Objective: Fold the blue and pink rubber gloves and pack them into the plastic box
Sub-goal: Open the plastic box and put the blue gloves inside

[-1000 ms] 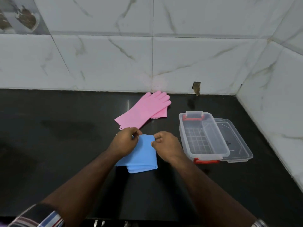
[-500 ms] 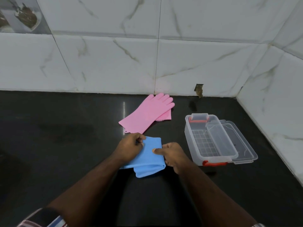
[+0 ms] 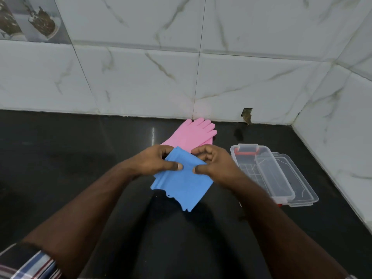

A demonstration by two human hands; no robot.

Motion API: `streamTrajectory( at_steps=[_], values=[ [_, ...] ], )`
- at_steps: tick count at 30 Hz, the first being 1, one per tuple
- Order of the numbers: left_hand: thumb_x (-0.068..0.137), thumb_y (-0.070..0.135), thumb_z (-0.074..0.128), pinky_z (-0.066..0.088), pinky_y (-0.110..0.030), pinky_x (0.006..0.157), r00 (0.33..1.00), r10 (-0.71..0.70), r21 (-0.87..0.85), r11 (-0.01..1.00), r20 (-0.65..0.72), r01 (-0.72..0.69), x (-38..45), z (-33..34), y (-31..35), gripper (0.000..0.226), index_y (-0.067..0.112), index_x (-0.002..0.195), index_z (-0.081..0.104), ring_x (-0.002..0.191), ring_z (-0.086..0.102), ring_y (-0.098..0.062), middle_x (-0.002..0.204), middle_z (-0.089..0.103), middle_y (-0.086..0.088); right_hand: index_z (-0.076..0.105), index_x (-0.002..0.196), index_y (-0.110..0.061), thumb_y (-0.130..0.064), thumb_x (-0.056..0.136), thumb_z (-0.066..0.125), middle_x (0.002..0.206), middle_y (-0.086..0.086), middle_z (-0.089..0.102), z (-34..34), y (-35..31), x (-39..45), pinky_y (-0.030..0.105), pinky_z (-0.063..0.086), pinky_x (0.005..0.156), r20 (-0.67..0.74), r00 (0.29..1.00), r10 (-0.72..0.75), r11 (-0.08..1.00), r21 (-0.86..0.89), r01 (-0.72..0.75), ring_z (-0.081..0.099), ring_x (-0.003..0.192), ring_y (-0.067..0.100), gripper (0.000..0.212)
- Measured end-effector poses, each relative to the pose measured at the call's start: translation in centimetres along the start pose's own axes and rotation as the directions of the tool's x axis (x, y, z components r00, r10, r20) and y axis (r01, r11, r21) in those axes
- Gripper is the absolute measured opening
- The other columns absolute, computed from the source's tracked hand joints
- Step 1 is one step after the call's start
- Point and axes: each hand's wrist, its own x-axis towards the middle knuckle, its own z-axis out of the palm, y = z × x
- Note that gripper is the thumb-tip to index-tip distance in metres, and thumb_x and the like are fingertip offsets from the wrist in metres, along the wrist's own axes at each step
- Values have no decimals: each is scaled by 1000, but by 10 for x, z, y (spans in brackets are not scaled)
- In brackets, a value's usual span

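Lid (image 3: 298, 178) beside box (image 3: 261, 168), pink gloves (image 3: 193, 133) behind

Two bare forearms extend from rolled-up sleeves: a plaid left sleeve (image 3: 30, 264) in navy, white and red; the right cuff barely visible.

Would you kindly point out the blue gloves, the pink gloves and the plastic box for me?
blue gloves (image 3: 181, 184): head view, on the flat folded face below the thumbs.
pink gloves (image 3: 191, 133): head view, on the palm area.
plastic box (image 3: 233, 153): head view, on the far left rim.
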Motion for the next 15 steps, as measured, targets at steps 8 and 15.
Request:
streamTrajectory(
  at_steps=[8,15],
  values=[
    [93,28,69,57,-52,93,982,-2,-461,883,-190,-87,-5,22,16,28,8,114,72,103,72,-36,111,75,-16,68,111,-15,-11,70,86,102,11,74,-38,-17,3,43,58,87,-126,992,-31,941,330,71,71,98,30,45],
    [97,28,64,54,-54,96,968,-143,-765,640,-207,-70,3,45,21,38,4,126,65,112,69,-36,121,72,-16,54,133,-13,-36,85,73,129,13,64,-22,16,-13,60,48,98,108,992,66,756,644,-121,61,119,36,57]
  ],
)
